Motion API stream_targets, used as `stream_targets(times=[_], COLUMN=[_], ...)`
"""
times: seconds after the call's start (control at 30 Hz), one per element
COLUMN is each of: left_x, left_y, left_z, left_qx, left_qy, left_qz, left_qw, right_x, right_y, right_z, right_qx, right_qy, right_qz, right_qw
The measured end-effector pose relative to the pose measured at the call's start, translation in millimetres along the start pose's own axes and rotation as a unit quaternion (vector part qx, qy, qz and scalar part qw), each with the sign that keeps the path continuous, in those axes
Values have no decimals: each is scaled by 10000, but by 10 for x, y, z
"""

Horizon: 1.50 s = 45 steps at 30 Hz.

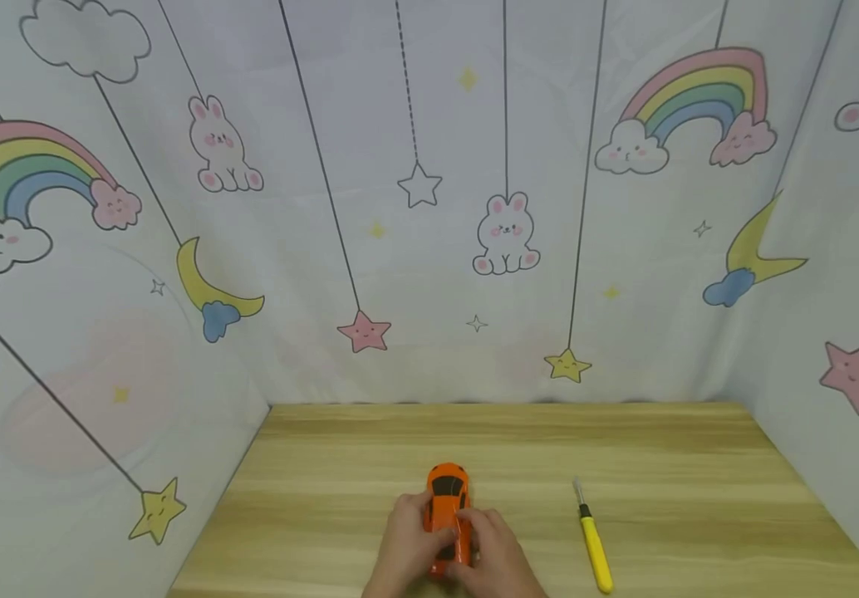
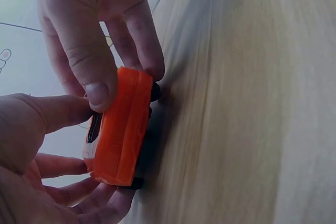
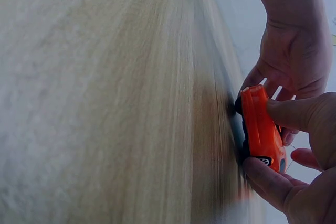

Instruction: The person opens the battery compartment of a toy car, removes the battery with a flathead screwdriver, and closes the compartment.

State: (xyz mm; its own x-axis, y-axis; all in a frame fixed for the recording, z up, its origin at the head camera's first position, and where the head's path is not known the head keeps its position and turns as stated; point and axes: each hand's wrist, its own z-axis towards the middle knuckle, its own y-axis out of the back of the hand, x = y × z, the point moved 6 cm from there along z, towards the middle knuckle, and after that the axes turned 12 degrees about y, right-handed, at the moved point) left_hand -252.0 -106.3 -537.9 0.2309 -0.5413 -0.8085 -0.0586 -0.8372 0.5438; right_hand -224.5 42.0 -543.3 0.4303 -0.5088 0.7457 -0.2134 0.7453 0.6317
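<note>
An orange toy car (image 1: 446, 507) with dark windows is at the front middle of the wooden table, its front pointing away from me. My left hand (image 1: 405, 540) grips its left side, thumb over the rear of the roof. From the other side my right hand (image 1: 500, 552) holds it, fingers along the flank and thumb at the back end. In the left wrist view the car's rear (image 2: 123, 129) shows between both hands, close above the wood. The right wrist view shows a thumb on the orange body (image 3: 258, 124) and fingers near a wheel.
A screwdriver (image 1: 594, 540) with a yellow handle lies on the table to the right of the car, tip pointing away. The wooden tabletop (image 1: 310, 465) ends at white cloth walls (image 1: 429, 274) printed with rabbits, stars and rainbows on the back and both sides.
</note>
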Motion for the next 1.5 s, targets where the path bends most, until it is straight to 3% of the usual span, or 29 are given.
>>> stream_targets(times=[0.13, 0.43, 0.63, 0.83, 1.1, 1.33, 1.5], left_x=[-14, -87, -74, -94, -42, 37, 66], left_y=[-3, 18, 9, 5, -25, -30, 25], left_z=[-23, -68, -106, -122, -118, -127, -129], left_qx=[-78, -373, -525, -586, -306, 38, 68], left_qy=[96, 95, 302, 36, 184, 301, 428], left_qz=[-12, 46, -114, -168, -558, -1049, -984], left_qw=[9999, 9992, 9981, 9981, 9978, 9940, 9942], right_x=[-2, -22, 3, 11, 14, -38, -79], right_y=[-8, -27, -39, -35, -19, -18, 22], right_z=[-22, -21, -32, -30, -27, -38, -41], right_qx=[-64, -82, -245, -555, -567, -468, -539], right_qy=[67, -217, 56, 232, 295, -173, -326], right_qz=[-52, -51, -216, -487, -692, -636, -521], right_qw=[9999, 9997, 9994, 9970, 9956, 9967, 9967])
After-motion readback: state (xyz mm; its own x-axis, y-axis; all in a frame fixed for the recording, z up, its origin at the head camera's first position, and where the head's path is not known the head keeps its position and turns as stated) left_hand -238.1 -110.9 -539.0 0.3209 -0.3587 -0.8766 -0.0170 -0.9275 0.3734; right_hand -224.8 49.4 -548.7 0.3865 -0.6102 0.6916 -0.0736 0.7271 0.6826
